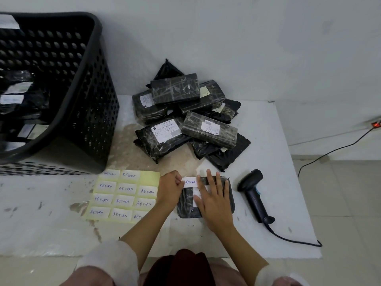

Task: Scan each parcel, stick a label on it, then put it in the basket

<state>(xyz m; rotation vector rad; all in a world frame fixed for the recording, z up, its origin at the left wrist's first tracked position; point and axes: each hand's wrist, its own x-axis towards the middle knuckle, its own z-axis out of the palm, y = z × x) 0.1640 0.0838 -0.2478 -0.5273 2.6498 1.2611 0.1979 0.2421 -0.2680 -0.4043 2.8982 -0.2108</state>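
Step in hand: labelling. The parcel being worked lies flat on the counter, directly in front of the person, between the label sheet and the scanner. A white label marked "RETURN" sits across the parcel's far left corner, partly overhanging the edge, so it appears not yet fully stuck down.

Left hand: fingers curled, pinching the left end of the label at the parcel's corner. It holds nothing else.

Right hand: flat, fingers straight and spread, palm down on top of the parcel. It presses the parcel to the counter and grips nothing; its fingertips reach the right end of the label.

Scanner: lying on its side on the counter, just right of the parcel, untouched by either hand (its cable trails off the near edge of the counter).

Judged next move: lay the label fully onto the wrapping and smooth it flat, which calls for the left hand to release its pinch while the right hand keeps the parcel from sliding. After that the parcel goes left and away to the basket, which stands at the far left of the counter and already contains several labelled parcels.

Remaining work: a pile of parcels lies at the back of the counter, well apart from the hands, so the task is judged well short of complete.
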